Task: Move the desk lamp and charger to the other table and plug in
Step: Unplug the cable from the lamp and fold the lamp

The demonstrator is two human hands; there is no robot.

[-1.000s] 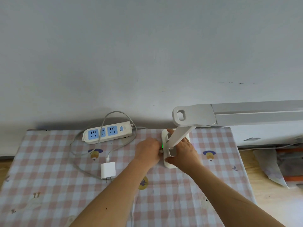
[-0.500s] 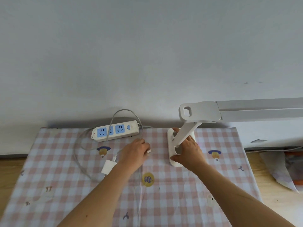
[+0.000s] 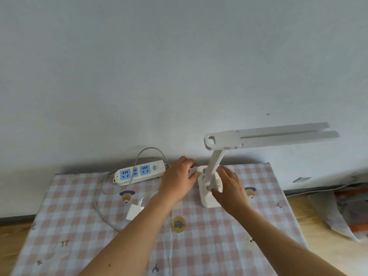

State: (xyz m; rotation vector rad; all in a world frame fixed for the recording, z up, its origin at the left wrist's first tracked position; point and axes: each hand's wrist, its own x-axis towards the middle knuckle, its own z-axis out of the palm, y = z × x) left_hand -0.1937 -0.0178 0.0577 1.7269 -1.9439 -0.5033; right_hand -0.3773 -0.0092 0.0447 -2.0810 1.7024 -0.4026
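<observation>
Two hands work at the base of the desk lamp point(image 3: 215, 164), with the plugging-in not yet done.

Right hand point(image 3: 231, 188) grasps the right side of the lamp's base, thumb on top; left hand point(image 3: 179, 179) sits just left of the base with its fingers loosely bent, and I cannot tell whether they pinch anything. The lamp stands upright at centre right on the tabletop point(image 3: 79, 226), which is covered in a pink checked cloth. The charger point(image 3: 134, 212) lies loose at lower left of it. Near the power strip point(image 3: 139, 172), both sockets are bare, so this looks like settling or taking hold of the lamp. Which table this is cannot be told. Plugging in would call for a free hand. Behind is a plain grey wall point(image 3: 179, 66). At right are a wooden floor point(image 3: 318, 246) and a crumpled pale sheet point(image 3: 326, 214).
</observation>
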